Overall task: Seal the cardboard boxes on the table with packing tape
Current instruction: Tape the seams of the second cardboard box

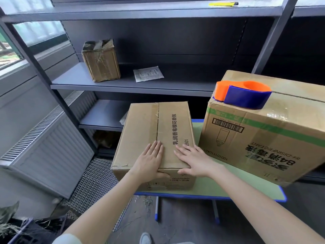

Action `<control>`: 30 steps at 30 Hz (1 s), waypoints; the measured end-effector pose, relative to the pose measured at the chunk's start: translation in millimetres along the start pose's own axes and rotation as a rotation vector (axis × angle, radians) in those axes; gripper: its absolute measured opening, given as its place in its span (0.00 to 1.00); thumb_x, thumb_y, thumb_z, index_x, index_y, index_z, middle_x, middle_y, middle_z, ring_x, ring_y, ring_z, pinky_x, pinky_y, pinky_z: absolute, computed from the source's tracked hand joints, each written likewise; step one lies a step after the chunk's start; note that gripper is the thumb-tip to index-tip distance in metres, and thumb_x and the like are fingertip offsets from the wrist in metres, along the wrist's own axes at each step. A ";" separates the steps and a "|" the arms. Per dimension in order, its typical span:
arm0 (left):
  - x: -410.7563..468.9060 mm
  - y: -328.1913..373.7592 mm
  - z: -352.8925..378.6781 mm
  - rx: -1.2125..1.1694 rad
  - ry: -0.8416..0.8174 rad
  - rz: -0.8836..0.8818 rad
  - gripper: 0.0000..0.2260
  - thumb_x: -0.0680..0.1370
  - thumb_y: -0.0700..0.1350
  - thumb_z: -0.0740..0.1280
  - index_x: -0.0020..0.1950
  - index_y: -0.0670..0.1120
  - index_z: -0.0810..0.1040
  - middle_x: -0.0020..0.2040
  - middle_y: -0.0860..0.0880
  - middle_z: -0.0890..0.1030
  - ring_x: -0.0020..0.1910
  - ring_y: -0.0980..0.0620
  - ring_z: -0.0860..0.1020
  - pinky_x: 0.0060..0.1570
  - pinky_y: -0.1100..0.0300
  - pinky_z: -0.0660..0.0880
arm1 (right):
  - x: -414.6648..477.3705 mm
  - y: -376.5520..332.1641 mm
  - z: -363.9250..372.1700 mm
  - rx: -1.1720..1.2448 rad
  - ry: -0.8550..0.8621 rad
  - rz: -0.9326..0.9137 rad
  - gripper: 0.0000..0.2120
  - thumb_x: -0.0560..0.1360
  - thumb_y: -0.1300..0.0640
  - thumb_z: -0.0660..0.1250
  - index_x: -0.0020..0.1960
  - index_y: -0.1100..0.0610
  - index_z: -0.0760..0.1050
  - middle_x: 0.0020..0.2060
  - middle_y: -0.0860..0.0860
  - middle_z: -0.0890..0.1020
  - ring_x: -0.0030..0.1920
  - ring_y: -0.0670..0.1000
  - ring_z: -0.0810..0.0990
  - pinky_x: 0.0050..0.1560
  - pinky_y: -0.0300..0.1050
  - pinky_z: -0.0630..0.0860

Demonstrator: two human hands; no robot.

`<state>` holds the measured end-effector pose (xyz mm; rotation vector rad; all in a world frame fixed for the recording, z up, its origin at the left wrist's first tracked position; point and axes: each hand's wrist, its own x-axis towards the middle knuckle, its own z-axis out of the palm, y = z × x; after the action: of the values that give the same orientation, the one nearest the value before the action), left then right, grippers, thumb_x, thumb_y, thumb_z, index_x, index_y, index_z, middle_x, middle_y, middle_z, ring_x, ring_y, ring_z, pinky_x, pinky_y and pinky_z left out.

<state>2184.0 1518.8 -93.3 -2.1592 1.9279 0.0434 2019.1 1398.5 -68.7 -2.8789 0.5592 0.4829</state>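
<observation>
A small cardboard box (144,124) with black print stands on the left of the green table (207,187); its top flaps are closed, with a seam down the middle. My left hand (149,161) lies flat on the near end of the seam, thumb over the front edge. My right hand (191,161) lies flat on the right flap, fingers straight. A larger box (263,143) with a green stripe stands to the right. On its top sits an orange and blue tape dispenser (244,94).
Dark metal shelves (133,85) rise behind the table, holding a worn taped box (101,60) and a paper sheet (148,73). A radiator (49,147) runs along the left wall. Wire mesh (95,184) lies on the floor. A yellow object (223,4) rests on the top shelf.
</observation>
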 end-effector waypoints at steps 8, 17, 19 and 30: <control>3.1 2.7 -21.8 -0.262 -0.033 -0.112 0.44 0.72 0.72 0.45 0.76 0.41 0.57 0.77 0.45 0.56 0.75 0.47 0.56 0.71 0.53 0.58 | -4.1 -2.1 -9.6 0.152 -0.062 -0.013 0.29 0.81 0.44 0.52 0.77 0.52 0.48 0.76 0.49 0.45 0.76 0.50 0.42 0.75 0.55 0.40; 54.5 29.3 -89.7 -0.319 0.177 -0.047 0.19 0.82 0.54 0.54 0.68 0.47 0.72 0.67 0.51 0.72 0.59 0.49 0.75 0.52 0.54 0.75 | -58.5 50.4 -91.8 0.238 0.788 0.133 0.27 0.77 0.68 0.57 0.72 0.48 0.64 0.41 0.50 0.72 0.47 0.49 0.71 0.52 0.44 0.73; 64.6 38.2 -99.6 -0.335 0.218 -0.028 0.18 0.82 0.52 0.54 0.68 0.47 0.71 0.67 0.52 0.72 0.60 0.49 0.75 0.53 0.54 0.74 | -65.1 72.6 -104.8 0.135 0.921 0.202 0.30 0.74 0.70 0.61 0.73 0.52 0.62 0.51 0.53 0.74 0.56 0.51 0.69 0.62 0.46 0.70; 97.7 60.7 -130.5 -0.424 0.327 0.008 0.20 0.82 0.50 0.55 0.73 0.47 0.66 0.74 0.52 0.63 0.68 0.51 0.68 0.60 0.56 0.70 | -52.9 131.7 -130.3 -0.075 0.703 0.636 0.26 0.78 0.46 0.61 0.71 0.56 0.61 0.63 0.55 0.75 0.65 0.56 0.71 0.67 0.51 0.63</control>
<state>2118.4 1391.4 5.3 -2.5617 2.2772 0.1168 1958.0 1266.4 57.7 -2.8298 1.5979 -0.4951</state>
